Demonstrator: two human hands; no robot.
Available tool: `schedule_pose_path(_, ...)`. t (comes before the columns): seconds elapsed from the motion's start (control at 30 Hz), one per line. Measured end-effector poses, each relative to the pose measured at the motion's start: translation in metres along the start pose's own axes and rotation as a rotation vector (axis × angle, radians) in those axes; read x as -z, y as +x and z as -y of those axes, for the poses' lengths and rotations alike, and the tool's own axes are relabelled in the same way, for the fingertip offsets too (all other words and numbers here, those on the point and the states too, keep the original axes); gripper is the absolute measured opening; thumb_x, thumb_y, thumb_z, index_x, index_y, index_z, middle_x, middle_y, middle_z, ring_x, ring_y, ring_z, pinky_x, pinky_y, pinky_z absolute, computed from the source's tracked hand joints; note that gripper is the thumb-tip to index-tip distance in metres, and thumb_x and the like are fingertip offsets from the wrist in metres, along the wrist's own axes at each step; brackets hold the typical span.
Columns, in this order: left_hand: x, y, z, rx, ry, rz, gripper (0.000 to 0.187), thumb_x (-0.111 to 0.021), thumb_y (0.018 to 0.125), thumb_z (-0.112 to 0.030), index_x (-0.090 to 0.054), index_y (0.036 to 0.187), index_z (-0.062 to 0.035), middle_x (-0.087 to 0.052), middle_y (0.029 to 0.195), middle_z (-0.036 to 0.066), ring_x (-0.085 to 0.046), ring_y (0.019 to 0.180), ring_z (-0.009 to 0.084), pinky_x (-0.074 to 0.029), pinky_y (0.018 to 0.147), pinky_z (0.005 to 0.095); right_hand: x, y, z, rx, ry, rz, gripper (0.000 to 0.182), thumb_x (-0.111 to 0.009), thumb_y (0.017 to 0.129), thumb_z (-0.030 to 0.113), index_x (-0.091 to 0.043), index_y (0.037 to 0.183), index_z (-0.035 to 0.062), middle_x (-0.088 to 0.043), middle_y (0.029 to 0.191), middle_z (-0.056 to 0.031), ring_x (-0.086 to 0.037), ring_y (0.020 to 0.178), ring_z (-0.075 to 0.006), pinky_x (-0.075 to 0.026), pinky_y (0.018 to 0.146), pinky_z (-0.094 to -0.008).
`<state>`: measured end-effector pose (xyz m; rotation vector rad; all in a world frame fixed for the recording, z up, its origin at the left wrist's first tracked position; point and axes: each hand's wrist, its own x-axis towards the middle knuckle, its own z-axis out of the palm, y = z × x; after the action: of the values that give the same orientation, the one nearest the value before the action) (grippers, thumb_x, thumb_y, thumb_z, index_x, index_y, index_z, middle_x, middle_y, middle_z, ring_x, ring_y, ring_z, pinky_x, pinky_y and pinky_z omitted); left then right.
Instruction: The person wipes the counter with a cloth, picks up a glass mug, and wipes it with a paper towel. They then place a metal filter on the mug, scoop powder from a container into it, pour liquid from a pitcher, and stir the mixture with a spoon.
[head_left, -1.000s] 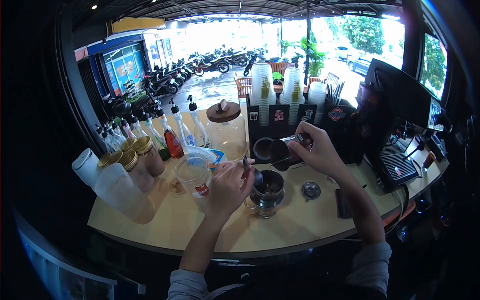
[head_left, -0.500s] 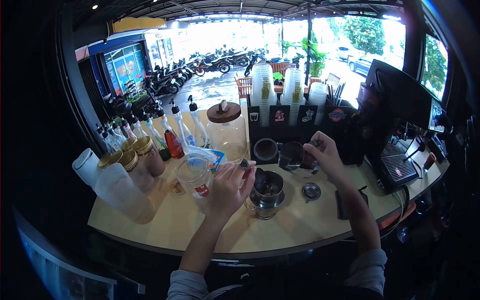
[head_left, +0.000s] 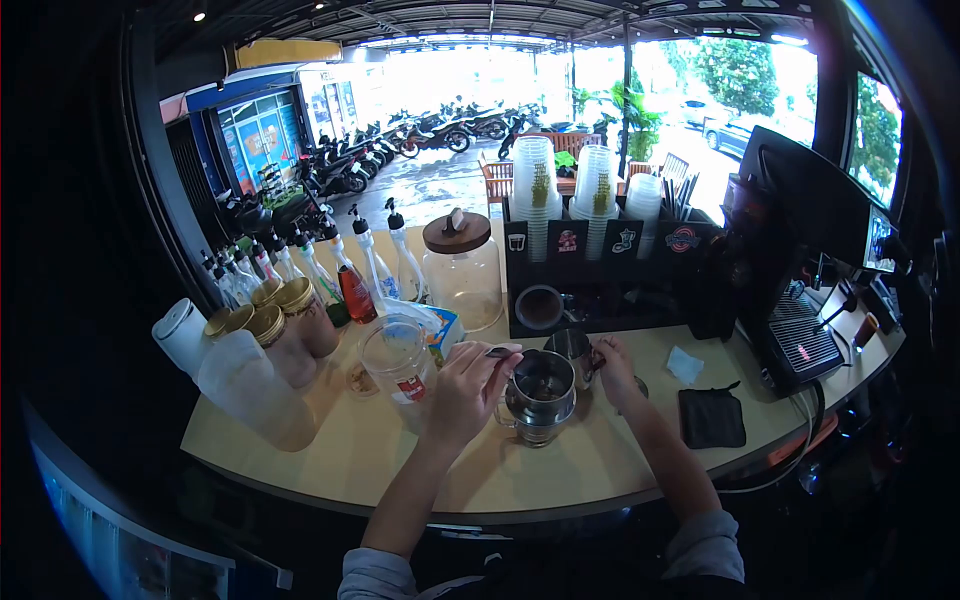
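A metal drip coffee filter (head_left: pixel 545 384) sits on a glass mug (head_left: pixel 538 434), with dark contents visible inside. My left hand (head_left: pixel 468 388) is beside its left rim, fingers pinched on a spoon (head_left: pixel 498 352); most of the spoon is hidden. Behind the filter and to its right, a metal pitcher (head_left: pixel 570 346) stands nearly upright. My right hand (head_left: pixel 618 370) is closed at the pitcher's handle. Partly covered by that hand is a small round metal lid (head_left: pixel 641 386) on the counter. A clear plastic jar (head_left: pixel 394 362) with a red label is left of my left hand.
On the counter (head_left: pixel 590 475) are a wooden-lidded glass jar (head_left: pixel 464 275), gold-lidded jars (head_left: pixel 266 322), pump bottles (head_left: pixel 375 262) and a translucent jug (head_left: pixel 250 385). A black cup organizer (head_left: pixel 610 280) stands behind. At right are a tissue (head_left: pixel 685 364), black pouch (head_left: pixel 712 417) and espresso machine (head_left: pixel 795 330).
My right hand has lowered the pitcher from a raised, tilted position to near the counter, behind the filter. The left hand stays by the filter rim. The whole view has shifted slightly.
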<state>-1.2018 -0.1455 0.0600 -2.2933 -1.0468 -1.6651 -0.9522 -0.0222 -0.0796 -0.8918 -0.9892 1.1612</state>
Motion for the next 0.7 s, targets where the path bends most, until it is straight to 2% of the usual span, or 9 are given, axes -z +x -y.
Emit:
schedule_pose_path(0.2, 0.002, 0.002, -0.001, -0.05, -0.021, 0.065, 0.009, -0.067, 0.084, -0.009, -0.066, 0.092, -0.0054, -0.063, 0.081, 0.006, -0.06, 0.076, 0.0228, -0.046, 0.072, 0.0354, 0.015, 0.005, -0.018, -0.055, 0.025, 0.049, 0.016, -0.057, 0.089, 0.011, -0.047, 0.076, 0.0079, -0.052, 0.068, -0.0007, -0.052, 0.066, -0.0102, -0.042, 0.061, -0.0266)
schedule_pose_path(0.3, 0.001, 0.007, -0.003, -0.122, -0.007, 0.116, 0.012, -0.066, 0.084, -0.01, -0.062, 0.094, -0.0062, -0.06, 0.081, 0.005, -0.059, 0.077, 0.0234, -0.044, 0.077, 0.0367, 0.023, 0.006, -0.005, 0.019, -0.361, 0.105, 0.011, -0.057, 0.089, 0.011, -0.052, 0.085, 0.0035, -0.057, 0.08, -0.0042, -0.056, 0.074, -0.0117, -0.045, 0.065, -0.0281)
schedule_pose_path(0.37, -0.001, 0.01, -0.004, -0.174, 0.018, 0.127, 0.013, -0.067, 0.083, -0.011, -0.061, 0.093, -0.0067, -0.059, 0.08, 0.005, -0.059, 0.078, 0.0234, -0.044, 0.077, 0.0368, 0.007, -0.013, 0.045, 0.526, -0.937, 0.105, 0.024, -0.062, 0.086, 0.011, -0.056, 0.107, 0.0001, -0.058, 0.096, -0.0064, -0.057, 0.08, -0.0119, -0.047, 0.07, -0.0279)
schedule_pose_path(0.4, -0.004, 0.012, -0.006, -0.191, 0.018, 0.164, 0.012, -0.067, 0.083, -0.01, -0.061, 0.093, -0.0072, -0.058, 0.081, 0.004, -0.058, 0.078, 0.0238, -0.044, 0.078, 0.0374, -0.01, -0.026, 0.077, 0.533, -0.937, 0.103, 0.024, -0.062, 0.086, 0.011, -0.056, 0.107, 0.0001, -0.058, 0.096, -0.0064, -0.057, 0.08, -0.0119, -0.047, 0.07, -0.0279)
schedule_pose_path(0.47, -0.011, 0.015, -0.008, -0.239, 0.019, 0.205, 0.016, -0.069, 0.078, -0.008, -0.061, 0.092, -0.008, -0.056, 0.082, 0.004, -0.058, 0.081, 0.0248, -0.044, 0.08, 0.038, -0.05, -0.06, 0.14, 0.427, -0.538, 0.448, 0.048, -0.068, 0.082, 0.008, -0.053, 0.127, 0.0035, -0.056, 0.114, -0.0087, -0.059, 0.08, -0.014, -0.049, 0.07, -0.0275)
schedule_pose_path(0.57, -0.016, 0.018, -0.012, -0.325, 0.093, 0.244, 0.02, -0.072, 0.074, -0.009, -0.062, 0.091, -0.0079, -0.057, 0.087, 0.004, -0.058, 0.086, 0.026, -0.045, 0.082, 0.0381, -0.076, -0.095, 0.183, 0.525, -0.612, 0.707, 0.048, -0.068, 0.081, 0.005, -0.055, 0.128, 0.0054, -0.058, 0.115, -0.0111, -0.061, 0.081, -0.0163, -0.05, 0.07, -0.0281)
schedule_pose_path(0.6, -0.019, 0.017, -0.009, -0.333, 0.11, 0.265, 0.026, -0.073, 0.07, -0.011, -0.062, 0.093, -0.0079, -0.058, 0.094, 0.005, -0.058, 0.09, 0.0268, -0.045, 0.085, 0.0387, -0.08, -0.097, 0.18, 0.527, -0.615, 0.703, 0.048, -0.068, 0.081, 0.005, -0.055, 0.128, 0.0054, -0.058, 0.115, -0.0111, -0.061, 0.081, -0.0163, -0.05, 0.07, -0.0281)
schedule_pose_path(0.63, -0.021, 0.015, -0.009, -0.336, 0.108, 0.263, 0.026, -0.073, 0.07, -0.011, -0.062, 0.093, -0.0079, -0.058, 0.094, 0.005, -0.058, 0.09, 0.0268, -0.045, 0.085, 0.0387, -0.083, -0.098, 0.174, 0.73, -0.652, 0.662, 0.041, -0.067, 0.082, 0.003, -0.059, 0.123, 0.0058, -0.059, 0.114, -0.0115, -0.062, 0.082, -0.0172, -0.051, 0.07, -0.0293)
schedule_pose_path(0.7, -0.021, 0.013, -0.01, -0.329, 0.089, 0.251, 0.024, -0.07, 0.078, -0.019, -0.06, 0.095, -0.0061, -0.057, 0.098, 0.007, -0.057, 0.095, 0.0268, -0.043, 0.09, 0.041, -0.082, -0.103, 0.171, 0.935, -0.687, 0.614, 0.035, -0.065, 0.083, 0.001, -0.063, 0.118, 0.0061, -0.06, 0.113, -0.0118, -0.062, 0.083, -0.018, -0.052, 0.069, -0.0305)
